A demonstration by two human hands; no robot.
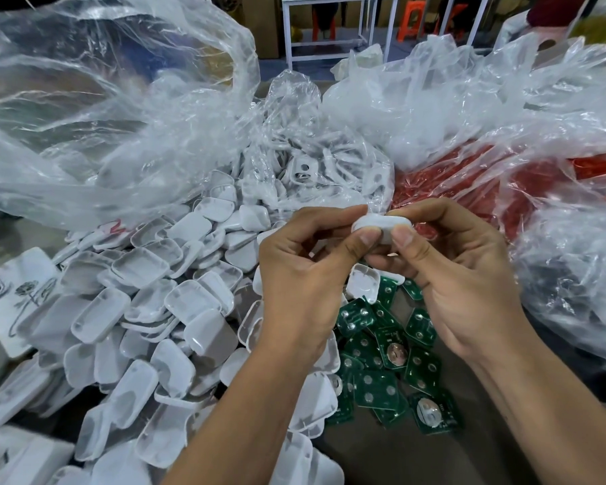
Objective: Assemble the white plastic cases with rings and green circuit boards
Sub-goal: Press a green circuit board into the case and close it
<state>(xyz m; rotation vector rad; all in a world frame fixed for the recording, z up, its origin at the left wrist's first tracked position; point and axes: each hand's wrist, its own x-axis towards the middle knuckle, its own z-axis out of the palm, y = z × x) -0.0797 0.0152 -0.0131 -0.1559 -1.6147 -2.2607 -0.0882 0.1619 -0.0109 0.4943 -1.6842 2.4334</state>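
Both hands hold one white plastic case [382, 225] up in front of me, edge-on. My left hand [305, 271] pinches its left end between thumb and fingers. My right hand [459, 267] pinches its right end the same way, both thumbs pressing on the near side. Whatever is inside the case is hidden. Below the hands lies a heap of green circuit boards [389, 365] with round silver contacts. A large pile of white case halves [147, 309] spreads across the left and centre of the table.
Crumpled clear plastic bags [119, 110] rise behind the pile, one holding more white parts [305, 166]. A bag over red material [487, 176] lies at the right. A phone in a white case [11, 292] sits at the left edge. White table frames stand far behind.
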